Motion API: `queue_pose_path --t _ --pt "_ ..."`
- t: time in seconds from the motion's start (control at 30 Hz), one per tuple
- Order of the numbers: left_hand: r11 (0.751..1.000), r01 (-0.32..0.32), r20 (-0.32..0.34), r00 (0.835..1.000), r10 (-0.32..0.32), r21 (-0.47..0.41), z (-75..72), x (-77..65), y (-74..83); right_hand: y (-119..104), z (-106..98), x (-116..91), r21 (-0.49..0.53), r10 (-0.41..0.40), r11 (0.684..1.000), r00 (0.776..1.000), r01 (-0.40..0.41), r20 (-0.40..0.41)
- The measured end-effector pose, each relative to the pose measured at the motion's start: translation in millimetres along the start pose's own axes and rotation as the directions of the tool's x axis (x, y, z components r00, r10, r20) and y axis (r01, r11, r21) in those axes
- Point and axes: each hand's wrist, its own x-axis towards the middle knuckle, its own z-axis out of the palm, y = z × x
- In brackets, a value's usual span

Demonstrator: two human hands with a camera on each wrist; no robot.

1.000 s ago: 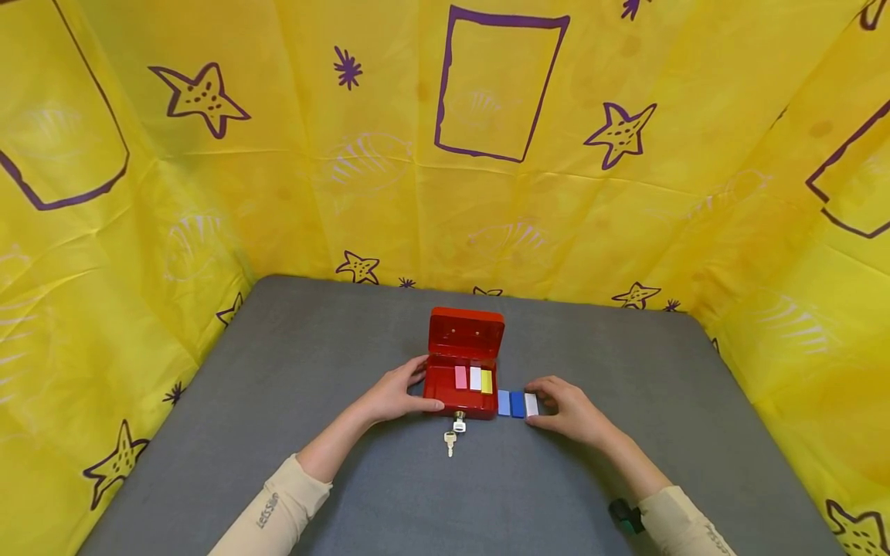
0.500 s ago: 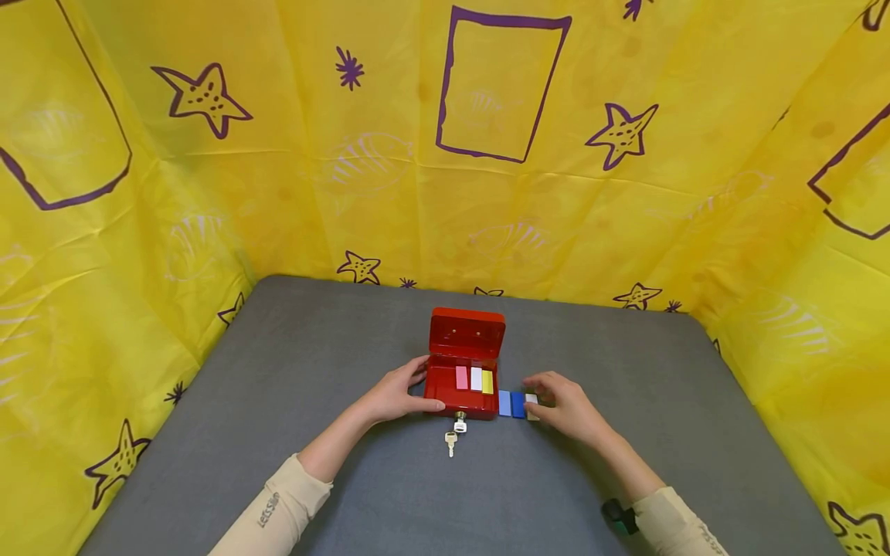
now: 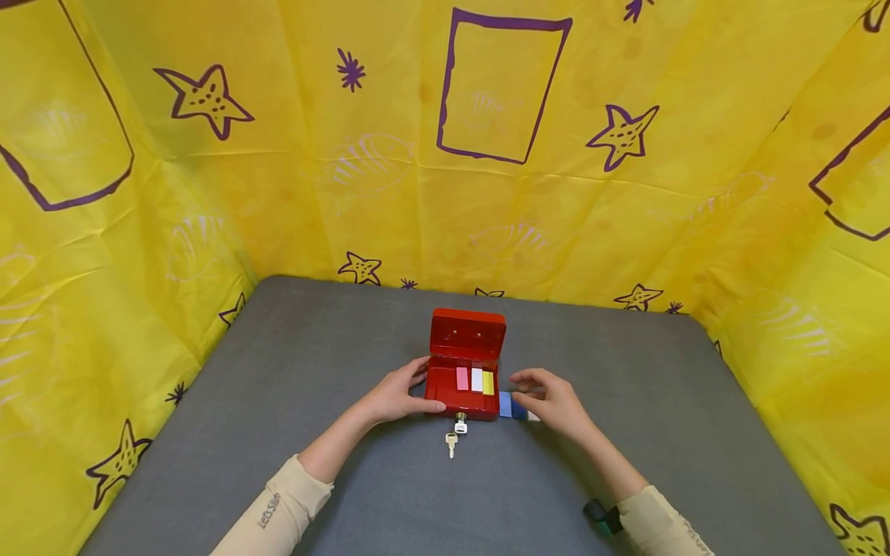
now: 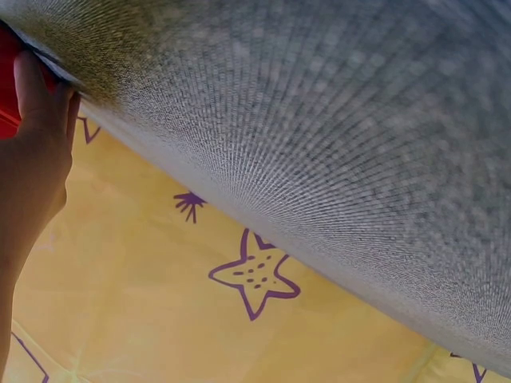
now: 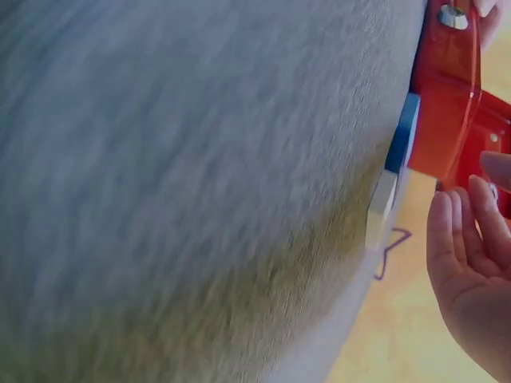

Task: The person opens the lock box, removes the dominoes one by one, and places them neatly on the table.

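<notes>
A red metal cash box (image 3: 439, 400) stands with its lid up. My left hand (image 3: 395, 395) holds its left end, thumb along the front rim and fingers at the side. Inside lie a pink block (image 3: 462, 378), a white block (image 3: 477, 379) and a yellow block (image 3: 488, 384), all flat and rectangular. Against the box's right side is a row: a light blue block (image 3: 505, 404), a dark blue one (image 3: 518, 410) and a whitish one (image 5: 381, 209). Over this row hovers my right hand (image 3: 555, 400), fingers loosely bent, nothing visible between them; it partly hides the last two blocks.
One key (image 3: 461, 426) sits in the box's front lock, and a second key (image 3: 452, 443) hangs below it onto the grey table (image 3: 334, 340). Yellow cloth (image 3: 389, 208) with purple drawings surrounds the table's back and sides.
My right hand has let go of the whitish block at the row's end and moved left above the blue blocks, towards the box. The left hand stays on the box.
</notes>
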Motion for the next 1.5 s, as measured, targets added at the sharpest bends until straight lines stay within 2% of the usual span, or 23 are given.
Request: queue_pose_path --t 0.2,0.47,0.8,1.07,1.33,1.5 --pt "1.000 -0.002 -0.005 1.000 0.002 0.011 0.3 -0.2 0.5 -5 9 3 0.044 0.047 0.998 0.999 -0.047 0.007" --pt "1.000 -0.007 -0.005 1.000 0.008 0.008 0.5 -1.2 1.2 -15 16 8 0.110 0.020 0.994 1.000 -0.021 0.016" --pt "1.000 -0.011 -0.002 1.000 0.011 0.010 0.8 -0.6 0.2 -25 25 13 0.126 0.024 0.992 0.999 -0.028 0.028" --pt "1.000 -0.004 0.000 1.000 0.004 0.004 1.3 0.7 -2.0 -31 32 19 0.134 -0.044 0.990 0.997 0.035 0.060" --pt "1.000 -0.013 0.005 1.000 0.013 0.010 0.9 1.3 -2.9 -36 38 28 0.087 -0.121 0.990 0.990 0.114 0.075" --pt "1.000 -0.023 0.012 1.000 0.023 0.007 0.4 2.3 -4.2 -40 41 31 0.053 -0.113 0.993 0.989 0.108 0.097"
